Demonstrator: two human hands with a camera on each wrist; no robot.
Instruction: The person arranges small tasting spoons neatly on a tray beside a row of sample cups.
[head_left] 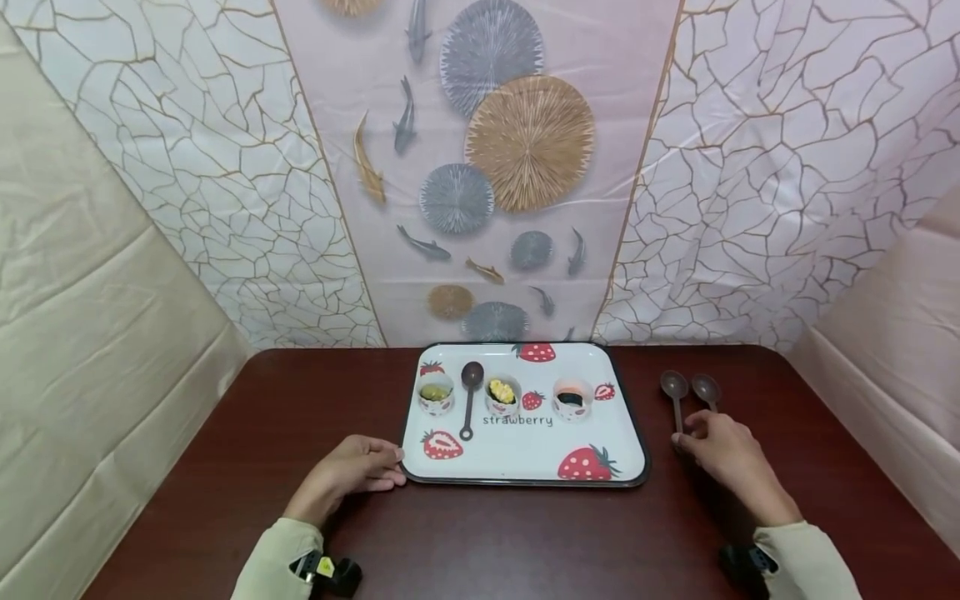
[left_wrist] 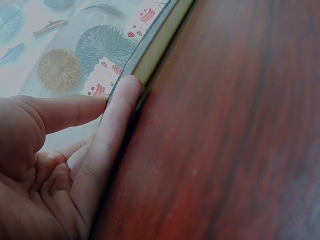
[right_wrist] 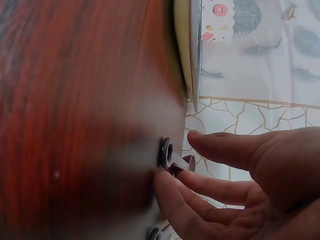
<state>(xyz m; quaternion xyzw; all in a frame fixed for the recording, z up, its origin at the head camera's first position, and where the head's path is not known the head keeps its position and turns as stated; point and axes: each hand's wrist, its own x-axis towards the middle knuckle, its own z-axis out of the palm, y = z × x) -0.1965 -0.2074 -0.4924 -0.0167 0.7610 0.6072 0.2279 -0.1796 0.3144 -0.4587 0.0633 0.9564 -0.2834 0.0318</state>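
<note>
A white strawberry-print tray (head_left: 525,450) with a dark rim lies at the middle of the table. My left hand (head_left: 356,467) is at its near left corner, thumb (left_wrist: 75,111) on the rim and a finger along the outer side. To the right of the tray lie two dark spoons, a left spoon (head_left: 674,385) and a right spoon (head_left: 706,388). My right hand (head_left: 723,446) reaches over their handles. In the right wrist view its fingers are at the ring end (right_wrist: 167,152) of one handle, while the thumb (right_wrist: 220,146) stands apart from it.
On the tray stand three small cups: one with green contents (head_left: 436,404), one with yellow pieces (head_left: 502,404), one with something dark (head_left: 572,410). A dark spoon (head_left: 468,400) lies between the left two. A patterned cloth (head_left: 525,250) hangs behind the brown table (head_left: 480,542).
</note>
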